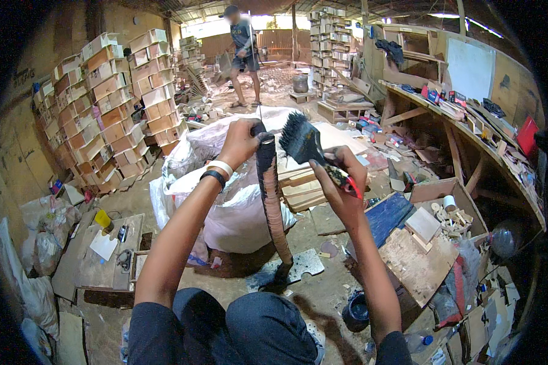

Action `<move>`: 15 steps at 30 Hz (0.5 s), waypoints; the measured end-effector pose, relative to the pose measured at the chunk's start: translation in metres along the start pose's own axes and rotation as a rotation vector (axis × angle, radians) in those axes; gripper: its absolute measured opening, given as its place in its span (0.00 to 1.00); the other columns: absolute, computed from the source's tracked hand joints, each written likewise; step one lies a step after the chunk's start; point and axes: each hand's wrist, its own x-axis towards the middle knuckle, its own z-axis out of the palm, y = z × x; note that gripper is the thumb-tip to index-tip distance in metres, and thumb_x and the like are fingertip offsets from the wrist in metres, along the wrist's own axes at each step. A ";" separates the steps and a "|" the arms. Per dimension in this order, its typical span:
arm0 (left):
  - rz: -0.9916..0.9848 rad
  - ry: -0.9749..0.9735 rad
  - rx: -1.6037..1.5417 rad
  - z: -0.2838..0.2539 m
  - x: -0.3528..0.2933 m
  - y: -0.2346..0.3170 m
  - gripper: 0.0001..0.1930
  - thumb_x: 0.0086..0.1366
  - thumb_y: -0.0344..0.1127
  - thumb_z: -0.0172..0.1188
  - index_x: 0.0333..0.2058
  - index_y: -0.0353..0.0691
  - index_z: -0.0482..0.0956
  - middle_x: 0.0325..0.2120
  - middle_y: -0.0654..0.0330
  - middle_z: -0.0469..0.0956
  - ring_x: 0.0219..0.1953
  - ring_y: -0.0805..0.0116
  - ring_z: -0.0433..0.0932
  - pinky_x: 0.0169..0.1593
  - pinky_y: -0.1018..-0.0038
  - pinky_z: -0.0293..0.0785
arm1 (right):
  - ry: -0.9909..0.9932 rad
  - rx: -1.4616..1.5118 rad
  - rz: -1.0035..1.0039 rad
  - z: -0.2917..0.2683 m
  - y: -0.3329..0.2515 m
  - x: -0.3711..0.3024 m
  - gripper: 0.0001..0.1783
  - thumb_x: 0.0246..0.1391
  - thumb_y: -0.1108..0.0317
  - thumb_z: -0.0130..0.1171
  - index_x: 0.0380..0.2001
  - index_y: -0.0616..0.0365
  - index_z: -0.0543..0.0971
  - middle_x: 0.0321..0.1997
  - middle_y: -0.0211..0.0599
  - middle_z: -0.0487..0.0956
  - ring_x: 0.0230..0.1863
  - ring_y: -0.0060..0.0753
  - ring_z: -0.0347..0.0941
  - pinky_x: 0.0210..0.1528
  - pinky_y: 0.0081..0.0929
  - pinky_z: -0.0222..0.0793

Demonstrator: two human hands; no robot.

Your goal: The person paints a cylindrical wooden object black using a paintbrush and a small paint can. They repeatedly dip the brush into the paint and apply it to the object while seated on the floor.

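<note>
The person's left hand (pixel 245 141) grips the top of a long, curved stick (pixel 273 210), dark at both ends and light brown between, which stands in front of a white sack (pixel 237 228). Its foot is over a stained board (pixel 307 264) on the floor. The right hand (pixel 349 173) clasps a wide brush (pixel 303 146), bristles up, just beside the stick's top. A dark pot (pixel 357 311) sits below.

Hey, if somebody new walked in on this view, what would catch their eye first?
Probably the black-bristled brush in the right hand, raised near the centre beside the tall curved piece, part blackened, that the left hand grips at its top. Next, the big white sack just behind it, and the box stacks at the left.
</note>
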 end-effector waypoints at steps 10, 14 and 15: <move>0.041 0.115 -0.086 -0.004 -0.016 -0.003 0.07 0.56 0.25 0.63 0.33 0.30 0.83 0.25 0.41 0.79 0.25 0.48 0.79 0.33 0.62 0.72 | -0.436 -0.006 -0.042 0.029 0.007 -0.093 0.12 0.47 0.78 0.66 0.32 0.61 0.72 0.29 0.45 0.71 0.30 0.53 0.71 0.33 0.39 0.68; 0.056 0.115 -0.033 0.000 -0.010 -0.003 0.08 0.55 0.28 0.67 0.33 0.30 0.83 0.25 0.41 0.79 0.27 0.45 0.79 0.33 0.61 0.73 | -0.239 -0.210 -0.129 0.029 0.020 -0.050 0.11 0.50 0.75 0.63 0.36 0.61 0.73 0.33 0.49 0.73 0.32 0.57 0.73 0.35 0.48 0.69; 0.032 0.109 -0.052 0.002 -0.009 -0.002 0.07 0.54 0.27 0.67 0.32 0.31 0.83 0.26 0.41 0.80 0.29 0.43 0.80 0.34 0.60 0.73 | -0.155 -0.142 -0.113 0.030 0.024 -0.047 0.11 0.50 0.75 0.63 0.36 0.61 0.73 0.33 0.49 0.73 0.33 0.57 0.73 0.35 0.48 0.69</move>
